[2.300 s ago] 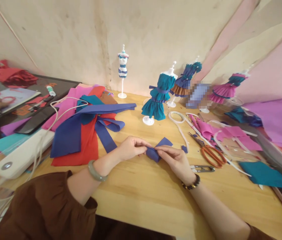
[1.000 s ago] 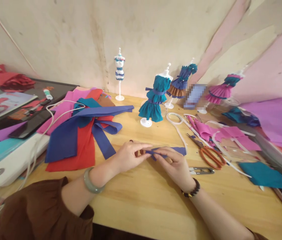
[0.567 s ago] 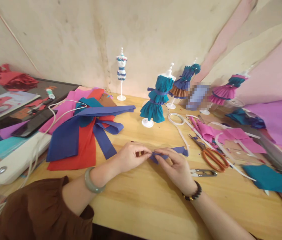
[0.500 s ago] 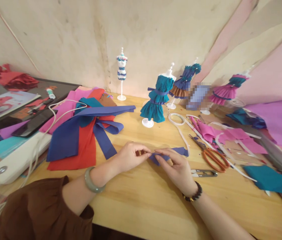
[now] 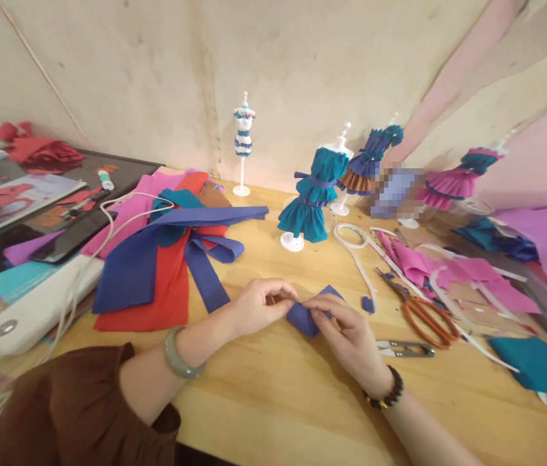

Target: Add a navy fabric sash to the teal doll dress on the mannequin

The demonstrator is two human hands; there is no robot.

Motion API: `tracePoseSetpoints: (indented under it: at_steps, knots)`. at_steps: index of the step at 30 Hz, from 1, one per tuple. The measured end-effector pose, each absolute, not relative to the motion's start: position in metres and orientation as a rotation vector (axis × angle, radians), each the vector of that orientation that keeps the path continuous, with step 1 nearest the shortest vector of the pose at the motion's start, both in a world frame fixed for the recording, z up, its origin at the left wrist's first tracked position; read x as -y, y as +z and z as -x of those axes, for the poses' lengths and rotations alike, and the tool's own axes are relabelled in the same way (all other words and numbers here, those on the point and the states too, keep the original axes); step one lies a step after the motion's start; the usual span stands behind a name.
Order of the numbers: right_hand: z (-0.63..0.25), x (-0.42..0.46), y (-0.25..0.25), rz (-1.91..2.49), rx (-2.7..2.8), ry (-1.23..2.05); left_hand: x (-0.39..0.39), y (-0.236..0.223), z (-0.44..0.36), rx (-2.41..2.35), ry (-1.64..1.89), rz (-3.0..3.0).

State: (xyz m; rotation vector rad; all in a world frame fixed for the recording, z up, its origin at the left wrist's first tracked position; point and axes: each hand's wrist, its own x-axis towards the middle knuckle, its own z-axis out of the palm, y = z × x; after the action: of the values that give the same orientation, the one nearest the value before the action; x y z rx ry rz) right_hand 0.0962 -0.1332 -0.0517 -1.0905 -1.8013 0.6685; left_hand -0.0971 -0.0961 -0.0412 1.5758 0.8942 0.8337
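Both hands pinch a small piece of blue crepe paper (image 5: 303, 320) just above the table, near its middle. My left hand (image 5: 266, 303), with a pale green bangle at the wrist, grips the paper's left upper edge between thumb and fingertips. Close beside it, my right hand (image 5: 348, 330), wearing a dark bead bracelet, pinches the same edge, its fingertips nearly touching the left ones. Part of the paper is hidden behind the right hand. Behind the hands stands a small dress form in a teal ruffled dress (image 5: 309, 200).
Orange-handled scissors (image 5: 431, 321) and thread snips (image 5: 406, 349) lie right of my right hand. A roll of white tape (image 5: 349, 236) sits behind them. Blue and red sheets (image 5: 171, 291) are heaped at the left, near a white power bank-like device (image 5: 35, 310). A bare white dress form (image 5: 243, 139) stands at the back.
The blue paper has turned and drawn in between the hands; its end no longer stretches right toward the tape. The fingertips stay close together. The view has shifted slightly.
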Motion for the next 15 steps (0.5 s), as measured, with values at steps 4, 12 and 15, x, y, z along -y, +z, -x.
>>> tracePoseSetpoints:
  at_steps: [4,12,15]
  knots:
    - [-0.0946,0.1335,-0.0521,1.123,1.794,0.702,0.0964,-0.0415,0.0981,-0.936,0.780,-1.611]
    - [-0.0917,0.1319,-0.0579,1.179,1.744,0.606,0.0959,-0.0433,0.0948,-1.043,0.758,-1.556]
    - [-0.0920,0.1322,-0.0583,1.187,1.753,0.571,0.0956,-0.0438,0.0941,-1.029,0.785,-1.529]
